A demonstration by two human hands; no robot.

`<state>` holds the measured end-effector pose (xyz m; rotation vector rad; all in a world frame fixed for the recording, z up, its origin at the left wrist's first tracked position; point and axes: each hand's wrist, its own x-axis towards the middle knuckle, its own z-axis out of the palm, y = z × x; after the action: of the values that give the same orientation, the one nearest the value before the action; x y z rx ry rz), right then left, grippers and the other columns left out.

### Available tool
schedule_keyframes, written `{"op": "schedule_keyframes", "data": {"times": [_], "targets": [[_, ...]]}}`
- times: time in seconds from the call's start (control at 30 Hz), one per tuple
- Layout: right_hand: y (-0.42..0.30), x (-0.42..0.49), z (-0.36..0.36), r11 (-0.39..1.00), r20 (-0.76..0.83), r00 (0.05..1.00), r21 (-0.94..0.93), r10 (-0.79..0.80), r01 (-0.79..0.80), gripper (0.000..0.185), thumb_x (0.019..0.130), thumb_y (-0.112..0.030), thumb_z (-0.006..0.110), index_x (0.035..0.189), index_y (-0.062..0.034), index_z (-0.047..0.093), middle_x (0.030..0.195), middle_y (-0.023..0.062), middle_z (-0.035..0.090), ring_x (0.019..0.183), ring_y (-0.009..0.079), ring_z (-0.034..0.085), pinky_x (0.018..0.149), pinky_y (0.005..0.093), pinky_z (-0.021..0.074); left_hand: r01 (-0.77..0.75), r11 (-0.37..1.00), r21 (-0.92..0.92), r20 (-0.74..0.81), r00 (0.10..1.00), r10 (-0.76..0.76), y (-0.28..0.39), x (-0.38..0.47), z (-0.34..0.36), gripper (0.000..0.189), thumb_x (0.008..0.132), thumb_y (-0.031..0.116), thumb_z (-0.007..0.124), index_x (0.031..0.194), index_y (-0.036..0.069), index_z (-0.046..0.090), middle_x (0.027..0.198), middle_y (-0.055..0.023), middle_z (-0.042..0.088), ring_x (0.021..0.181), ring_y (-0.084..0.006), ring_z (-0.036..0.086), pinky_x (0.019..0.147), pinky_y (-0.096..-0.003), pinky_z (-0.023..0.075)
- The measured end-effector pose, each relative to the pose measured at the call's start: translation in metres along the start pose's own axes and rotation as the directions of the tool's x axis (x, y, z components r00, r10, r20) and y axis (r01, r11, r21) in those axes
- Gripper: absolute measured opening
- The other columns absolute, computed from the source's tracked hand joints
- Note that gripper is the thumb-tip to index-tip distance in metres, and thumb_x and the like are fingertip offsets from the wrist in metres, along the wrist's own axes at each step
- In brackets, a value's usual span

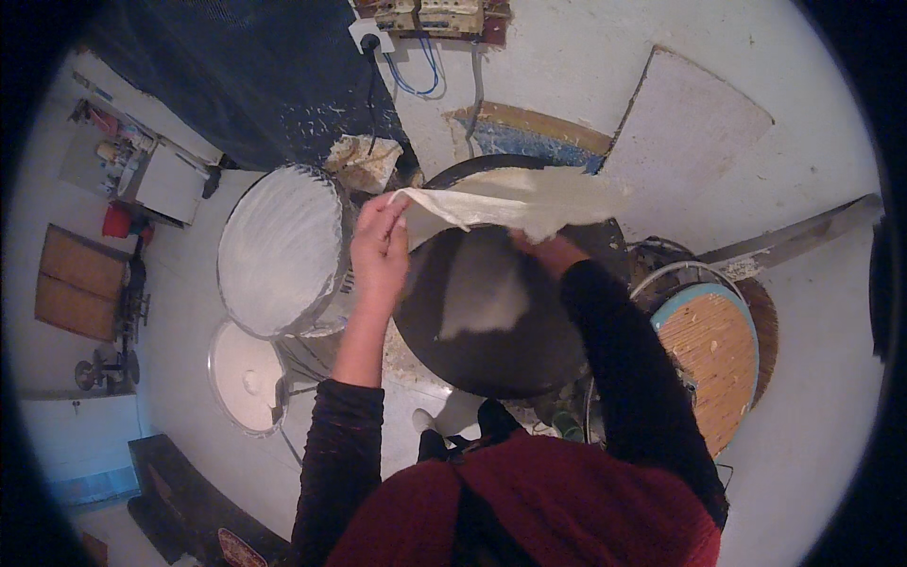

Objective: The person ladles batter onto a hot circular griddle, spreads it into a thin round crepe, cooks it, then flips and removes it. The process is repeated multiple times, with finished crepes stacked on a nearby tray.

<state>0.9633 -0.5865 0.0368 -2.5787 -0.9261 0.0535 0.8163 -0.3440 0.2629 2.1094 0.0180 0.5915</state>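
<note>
A thin, pale sheet, apparently flatbread [528, 202], is stretched between my hands above a round dark griddle [517, 361]. My left hand [381, 237] pinches its left end between thumb and fingers. Under the sheet's near edge, my right hand [549, 251] grips it farther right; the sheet hides part of those fingers. Beyond my right hand, the far end of the sheet reaches over the back of the griddle. A lighter grey patch shows on the griddle's dark surface, between my forearms.
Left of the griddle stands a large round vessel [280, 251] with a pale streaked surface; a smaller round pan [244, 372] sits below it. A round slatted seat or lid [708, 361] with a teal rim is at right. A plugged socket [370, 39] is on the wall.
</note>
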Motion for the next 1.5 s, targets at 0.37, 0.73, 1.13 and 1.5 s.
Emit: {"op": "schedule_keyframes", "data": {"times": [0.37, 0.73, 1.13, 1.5], "targets": [[-0.007, -0.097, -0.103, 0.986, -0.093, 0.993, -0.160, -0.069, 0.053, 0.047, 0.079, -0.013, 0.052, 0.121, -0.0317, 0.058, 0.103, 0.0133, 0.064, 0.091, 0.0361, 0.062, 0.076, 0.0457, 0.0504, -0.047, 0.998, -0.029, 0.054, 0.997, 0.049, 0.007, -0.007, -0.002, 0.027, 0.085, -0.001, 0.051, 0.109, 0.002, 0.063, 0.112, -0.0118, 0.058, 0.104, -0.0231, 0.056, 0.091, -0.0295, 0.0423], [0.009, -0.229, -0.114, 0.896, 0.174, 0.887, 0.052, 0.427, -0.442, 0.042, 0.081, -0.016, 0.056, 0.122, -0.0241, 0.056, 0.094, 0.0187, 0.064, 0.091, 0.0378, 0.060, 0.078, 0.0456, 0.0484, -0.357, 0.900, 0.252, 0.188, 0.930, 0.316, 0.068, -0.068, -0.077, 0.021, 0.070, -0.006, 0.055, 0.090, -0.001, 0.059, 0.108, -0.0141, 0.060, 0.096, -0.0339, 0.056, 0.081, -0.0396, 0.0449], [0.120, -0.045, -0.151, 0.931, 0.144, 0.958, -0.309, 0.248, -0.194, 0.034, 0.080, -0.017, 0.058, 0.113, -0.0225, 0.063, 0.102, 0.0133, 0.064, 0.092, 0.0331, 0.061, 0.077, 0.0436, 0.0495, -0.078, 0.761, 0.644, 0.002, 0.995, 0.101, 0.096, -0.145, -0.185, 0.017, 0.075, -0.012, 0.049, 0.089, -0.001, 0.049, 0.110, -0.0173, 0.058, 0.096, -0.0362, 0.054, 0.083, -0.0425, 0.0455], [-0.133, 0.120, -0.039, 0.932, 0.175, 0.923, -0.060, -0.343, 0.358, 0.038, 0.075, -0.015, 0.061, 0.110, -0.0298, 0.063, 0.089, 0.0081, 0.064, 0.090, 0.0315, 0.061, 0.072, 0.0431, 0.0510, 0.028, 0.602, 0.798, -0.131, 0.983, 0.129, 0.083, -0.184, -0.235, 0.031, 0.086, -0.010, 0.048, 0.114, 0.004, 0.049, 0.109, -0.0189, 0.058, 0.096, -0.0343, 0.057, 0.081, -0.0393, 0.0481]]}}
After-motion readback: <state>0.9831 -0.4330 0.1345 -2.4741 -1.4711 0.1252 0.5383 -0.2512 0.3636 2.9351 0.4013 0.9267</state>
